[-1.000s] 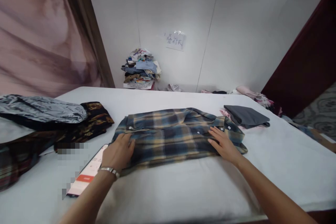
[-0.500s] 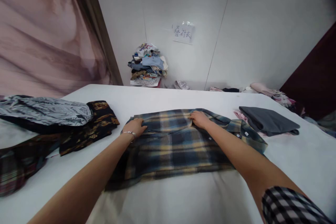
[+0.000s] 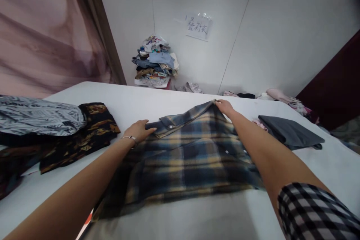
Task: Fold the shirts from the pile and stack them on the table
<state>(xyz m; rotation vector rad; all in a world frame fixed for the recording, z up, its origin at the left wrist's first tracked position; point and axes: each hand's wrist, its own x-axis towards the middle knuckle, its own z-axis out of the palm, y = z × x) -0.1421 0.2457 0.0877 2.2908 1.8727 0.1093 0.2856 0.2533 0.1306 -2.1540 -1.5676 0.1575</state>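
A plaid shirt [image 3: 194, 157] in dark blue, tan and grey lies spread before me on the white table [image 3: 135, 99], its near edge hanging by my lap. My right hand [image 3: 225, 108] pinches its far edge and holds that part raised in a peak. At the shirt's left end, my left hand [image 3: 137, 131], with a bracelet at the wrist, has thumb and fingers around the cloth's dark edge. Between the hands, a buttoned flap or cuff [image 3: 168, 123] lies along the far edge.
Folded dark grey cloth [image 3: 291, 131] lies at the right. To the left are a black-and-white printed garment [image 3: 42, 116] and a black-and-brown one [image 3: 95, 123]. A tall clothes pile [image 3: 157, 62] stands beyond the table, below a paper sign [image 3: 199, 26] on the wall.
My right hand has moved up and away, lifting the shirt's far edge into a peak. The collar end at the right has drawn in under my arm, and a buttoned flap now shows near my left hand.
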